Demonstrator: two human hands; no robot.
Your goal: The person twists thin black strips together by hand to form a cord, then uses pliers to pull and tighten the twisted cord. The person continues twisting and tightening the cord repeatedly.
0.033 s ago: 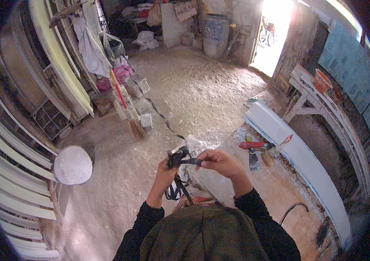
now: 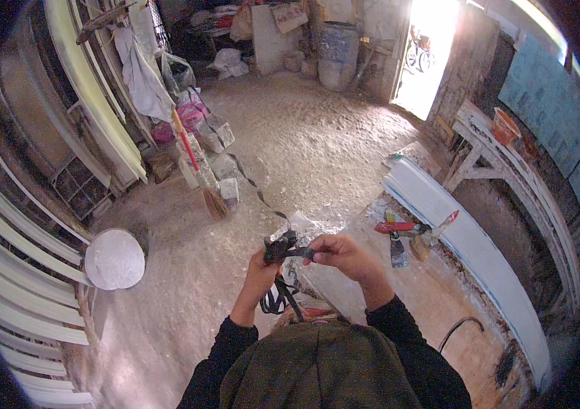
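Observation:
In front of me my left hand (image 2: 257,279) is closed round a bunched black strap (image 2: 280,245). My right hand (image 2: 344,256) pinches a flat length of that strap between thumb and fingers, a little to the right of the bunch. Loose black loops (image 2: 274,300) hang below the left hand. From the bunch a thin twisted black strip (image 2: 260,195) runs away over the floor to the far left. What lies inside the bunch cannot be made out, since the left fingers cover part of it.
At right, a board (image 2: 433,310) bears a red-handled tool (image 2: 399,227), a scraper (image 2: 397,251) and a brush (image 2: 420,249), beside long white moulding (image 2: 477,255). A white bucket (image 2: 115,259) and broom (image 2: 213,203) stand left. Farther back are a bench (image 2: 484,151) and blue drum (image 2: 339,58).

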